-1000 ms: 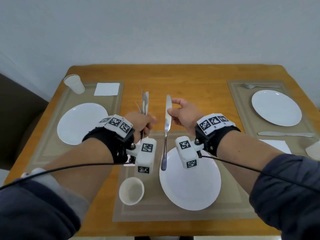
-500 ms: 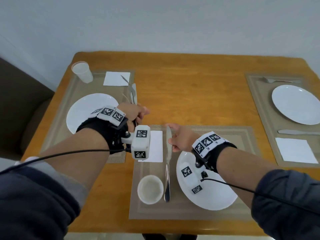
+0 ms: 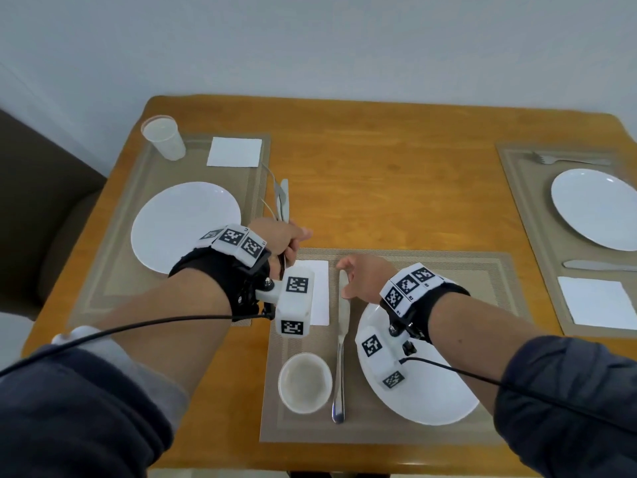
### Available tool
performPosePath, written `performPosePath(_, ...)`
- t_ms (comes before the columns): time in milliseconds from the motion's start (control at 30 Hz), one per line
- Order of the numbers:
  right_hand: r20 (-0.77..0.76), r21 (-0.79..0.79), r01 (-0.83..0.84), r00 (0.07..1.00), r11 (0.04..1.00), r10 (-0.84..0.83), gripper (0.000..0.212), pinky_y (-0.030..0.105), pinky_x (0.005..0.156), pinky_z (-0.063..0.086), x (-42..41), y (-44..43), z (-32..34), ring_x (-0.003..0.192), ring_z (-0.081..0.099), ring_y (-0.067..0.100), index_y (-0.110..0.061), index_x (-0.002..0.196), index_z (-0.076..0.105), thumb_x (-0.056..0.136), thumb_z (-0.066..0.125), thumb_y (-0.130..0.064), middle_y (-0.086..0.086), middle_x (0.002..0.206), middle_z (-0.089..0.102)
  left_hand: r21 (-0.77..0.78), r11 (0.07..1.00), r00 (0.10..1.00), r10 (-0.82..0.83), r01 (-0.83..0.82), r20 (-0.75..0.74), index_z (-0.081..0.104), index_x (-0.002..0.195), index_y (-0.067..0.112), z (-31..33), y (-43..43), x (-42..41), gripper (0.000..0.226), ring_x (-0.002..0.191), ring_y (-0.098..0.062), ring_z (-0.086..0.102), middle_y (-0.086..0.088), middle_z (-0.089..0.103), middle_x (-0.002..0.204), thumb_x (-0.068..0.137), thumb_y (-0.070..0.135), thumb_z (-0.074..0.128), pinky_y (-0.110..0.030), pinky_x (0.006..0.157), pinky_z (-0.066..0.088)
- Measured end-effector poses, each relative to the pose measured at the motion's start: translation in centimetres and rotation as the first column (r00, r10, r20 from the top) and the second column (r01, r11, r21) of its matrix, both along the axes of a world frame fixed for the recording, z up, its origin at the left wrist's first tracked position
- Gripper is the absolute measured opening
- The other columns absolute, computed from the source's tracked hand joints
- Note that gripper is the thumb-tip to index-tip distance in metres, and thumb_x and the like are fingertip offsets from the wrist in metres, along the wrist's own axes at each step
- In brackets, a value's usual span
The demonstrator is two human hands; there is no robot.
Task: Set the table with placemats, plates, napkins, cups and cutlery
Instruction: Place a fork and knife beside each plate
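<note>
On my near placemat (image 3: pixel 448 267) the knife (image 3: pixel 340 339) lies flat, handle toward me, between the paper cup (image 3: pixel 305 382) and the white plate (image 3: pixel 431 401). My right hand (image 3: pixel 362 277) pinches its blade beside the napkin (image 3: pixel 320 291). My left hand (image 3: pixel 281 241) grips more cutlery (image 3: pixel 282 201), pointing up and away, beside the left placemat (image 3: pixel 117 215).

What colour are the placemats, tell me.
Beige placemats with a woven striped border; head view.
</note>
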State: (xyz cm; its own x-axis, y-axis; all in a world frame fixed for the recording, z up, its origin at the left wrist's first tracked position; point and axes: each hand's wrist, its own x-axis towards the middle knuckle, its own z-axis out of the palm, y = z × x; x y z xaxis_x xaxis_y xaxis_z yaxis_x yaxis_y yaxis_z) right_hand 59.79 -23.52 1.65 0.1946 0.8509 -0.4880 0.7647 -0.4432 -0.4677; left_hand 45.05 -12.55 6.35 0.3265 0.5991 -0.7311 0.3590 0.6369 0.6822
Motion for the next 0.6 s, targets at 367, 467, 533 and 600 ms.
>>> performPosePath(367, 0.031, 0.108, 0.013, 0.999, 0.994, -0.016, 0.055, 0.027, 0.085, 0.052, 0.1, 1.8, 2.5, 0.105, 0.063, 0.016, -0.023, 0.133, 0.053, 0.082, 0.074, -0.016, -0.003, 0.123, 0.063, 0.078, 0.994, 0.996, 0.085, -0.083, -0.014, 0.055, 0.102, 0.018, 3.5, -0.3, -0.1, 0.011, 0.051, -0.005, 0.034, 0.005, 0.053, 0.078, 0.093, 0.021, 0.060, -0.010, 0.039, 0.031)
performPosePath(467, 0.034, 0.131, 0.013, 0.999, 0.991, -0.017, 0.056, 0.027, 0.084, 0.052, -0.2, 2.4, 3.1, 0.106, 0.063, 0.016, -0.025, 0.133, 0.053, 0.082, 0.074, -0.018, -0.005, 0.123, 0.063, 0.115, 0.986, 0.993, 0.116, -0.118, 0.022, 0.059, 0.087, 0.010, 4.3, -0.4, -0.6, 0.011, 0.048, -0.005, 0.036, 0.001, 0.056, 0.093, 0.093, 0.020, 0.061, -0.010, 0.033, 0.032)
performPosePath(533, 0.051, 0.132, 0.027, 0.998, 0.991, -0.034, 0.055, 0.027, 0.083, 0.052, -0.4, 2.7, 3.3, 0.105, 0.063, 0.015, -0.027, 0.133, 0.053, 0.083, 0.073, -0.020, -0.006, 0.122, 0.063, 0.133, 0.983, 0.988, 0.117, -0.130, 0.100, 0.058, 0.081, 0.008, 4.7, -0.4, -0.9, 0.018, 0.041, -0.003, 0.039, 0.000, 0.056, 0.085, 0.094, 0.021, 0.059, -0.011, 0.032, 0.033)
performPosePath(600, 0.090, 0.154, 0.054, 0.994, 0.987, -0.068, 0.053, 0.026, 0.080, 0.053, -0.7, 3.1, 3.4, 0.102, 0.064, 0.016, -0.027, 0.132, 0.053, 0.084, 0.072, -0.022, -0.005, 0.121, 0.064, 0.127, 0.980, 0.978, 0.130, -0.151, 0.166, 0.056, 0.087, 0.006, 5.2, -0.5, -1.1, 0.017, 0.035, -0.004, 0.040, -0.002, 0.060, 0.078, 0.096, 0.020, 0.052, -0.013, 0.032, 0.034)
